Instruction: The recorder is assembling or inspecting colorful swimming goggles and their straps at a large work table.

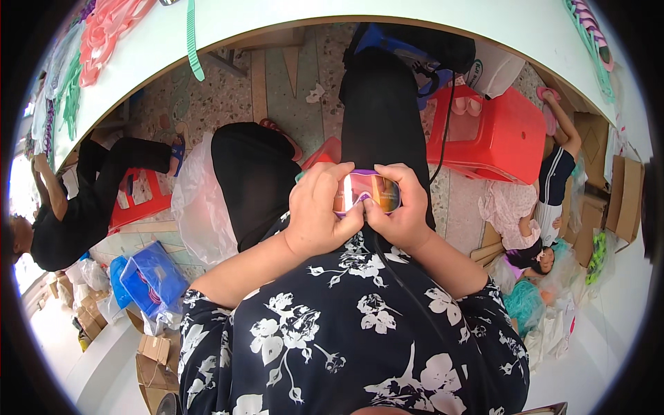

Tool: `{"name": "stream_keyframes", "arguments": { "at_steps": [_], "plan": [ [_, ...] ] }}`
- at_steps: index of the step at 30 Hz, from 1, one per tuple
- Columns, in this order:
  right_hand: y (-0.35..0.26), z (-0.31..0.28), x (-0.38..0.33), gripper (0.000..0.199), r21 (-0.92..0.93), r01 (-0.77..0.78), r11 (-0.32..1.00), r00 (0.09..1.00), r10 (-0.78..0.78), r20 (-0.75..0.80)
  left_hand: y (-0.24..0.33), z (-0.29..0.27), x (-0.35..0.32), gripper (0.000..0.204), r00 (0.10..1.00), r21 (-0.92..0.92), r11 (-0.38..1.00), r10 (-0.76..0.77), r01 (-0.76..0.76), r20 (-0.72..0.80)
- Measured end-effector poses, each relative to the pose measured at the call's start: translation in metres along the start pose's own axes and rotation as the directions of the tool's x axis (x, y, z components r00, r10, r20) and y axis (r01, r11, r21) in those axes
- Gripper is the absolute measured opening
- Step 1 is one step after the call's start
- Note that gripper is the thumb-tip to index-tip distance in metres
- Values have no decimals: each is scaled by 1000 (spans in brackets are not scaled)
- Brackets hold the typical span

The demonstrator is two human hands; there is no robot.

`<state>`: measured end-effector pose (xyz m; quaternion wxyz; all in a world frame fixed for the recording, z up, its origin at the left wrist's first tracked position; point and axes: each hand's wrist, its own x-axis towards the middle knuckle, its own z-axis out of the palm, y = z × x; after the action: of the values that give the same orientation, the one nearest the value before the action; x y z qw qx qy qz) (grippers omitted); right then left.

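Note:
A pair of goggles point(357, 185) with a purple frame and shiny mirrored lenses is held just above my lap. My left hand point(317, 211) grips its left end, fingers curled around the top edge. At the other end my right hand point(404, 207) is closed in the same way. Both thumbs meet at the nose notch in the lower middle and press there. The back of the goggles is hidden from view.
A white curved table point(263, 15) arches ahead, bearing pink straps point(104, 38) and a green strap point(193, 45) over its edge. A red stool point(508, 135) stands right, a blue crate point(153, 277) lower left. People sit at both sides. Cardboard boxes point(626, 197) are far right.

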<state>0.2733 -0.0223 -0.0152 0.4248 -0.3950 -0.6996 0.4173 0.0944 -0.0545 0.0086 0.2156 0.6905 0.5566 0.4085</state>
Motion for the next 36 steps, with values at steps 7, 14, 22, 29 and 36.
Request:
{"name": "stream_keyframes", "arguments": {
  "at_steps": [7,14,22,29,36],
  "plan": [
    [11,4,-5,44,26,-33,999,999,33,7,-4,7,-5,46,999,62,998,3,-1,-39],
    [9,-21,17,36,348,-364,864,918,270,290,-8,-37,27,49,959,83,996,-41,19,281],
    [-7,-24,132,49,316,12,949,915,-137,378,38,-84,107,50,903,-145,967,246,-207,351],
    [-11,-90,152,23,67,254,965,920,-262,292,61,-72,152,64,854,-234,942,321,-241,409],
    [-28,-256,133,26,-518,139,844,901,-325,-287,4,-36,127,73,942,-152,988,67,-18,328]
  ]
}}
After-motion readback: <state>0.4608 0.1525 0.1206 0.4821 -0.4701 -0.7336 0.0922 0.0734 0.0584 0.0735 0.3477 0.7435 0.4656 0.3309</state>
